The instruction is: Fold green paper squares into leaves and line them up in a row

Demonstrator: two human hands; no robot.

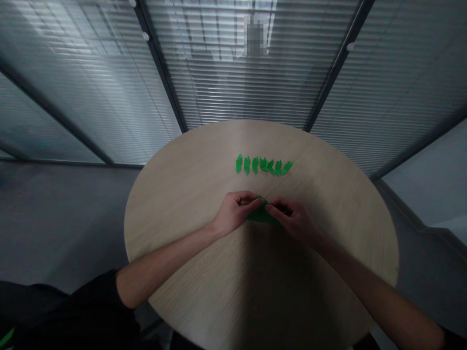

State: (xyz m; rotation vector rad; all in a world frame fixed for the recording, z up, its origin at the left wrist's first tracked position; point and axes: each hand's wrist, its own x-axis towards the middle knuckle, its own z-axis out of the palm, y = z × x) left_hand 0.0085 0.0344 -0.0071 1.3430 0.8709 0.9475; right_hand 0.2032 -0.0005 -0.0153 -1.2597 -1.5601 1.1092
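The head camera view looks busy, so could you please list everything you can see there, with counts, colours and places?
round wooden table: one, pale tan, centre of view
folded green paper pieces: about seven, bright green, in a row on the table's far half
green paper sheet: one, bright green, between the hands just above the table
slatted blinds: several panels, grey, beyond the table
window frames: several, dark, between the blind panels
floor: one, grey, around the table
black sleeves: two, black, at the bottom corners
left hand: one, bare, pinching the sheet's left side
right hand: one, bare, pinching the sheet's right side
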